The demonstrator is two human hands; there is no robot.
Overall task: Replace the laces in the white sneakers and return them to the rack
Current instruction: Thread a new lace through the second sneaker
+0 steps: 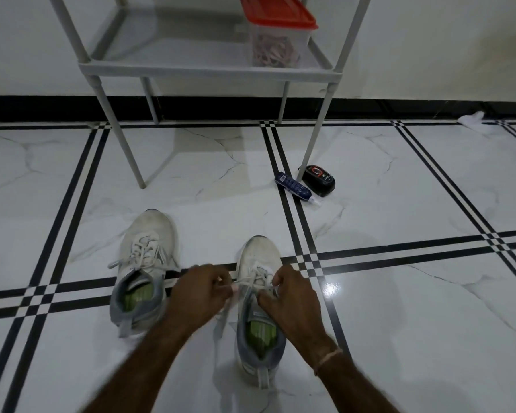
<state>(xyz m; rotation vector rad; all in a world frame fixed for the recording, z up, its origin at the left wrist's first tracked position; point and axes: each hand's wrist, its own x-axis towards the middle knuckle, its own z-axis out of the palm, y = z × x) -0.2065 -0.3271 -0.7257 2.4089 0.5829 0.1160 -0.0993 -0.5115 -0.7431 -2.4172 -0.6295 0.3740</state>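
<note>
On a tiled floor in front of a grey rack (209,73), the left sneaker (145,263) is seen laced and untouched. Just beside it, the left hand (200,289) is curled, with a white lace (246,282) pinched in its fingers. The right sneaker (259,254) lies under both hands, and the right hand (294,298) is clamped on the lace at the upper eyelets. The lace is judged soft, limp and light, best pinched near its tip.

The woven cloth lace (242,283) I pinch and the matt, scuffed mesh sneakers (155,231) look dull on the glossy, smooth marble-look floor (399,204), near a matt grey rack (209,73) bearing a clear plastic box (277,46).
</note>
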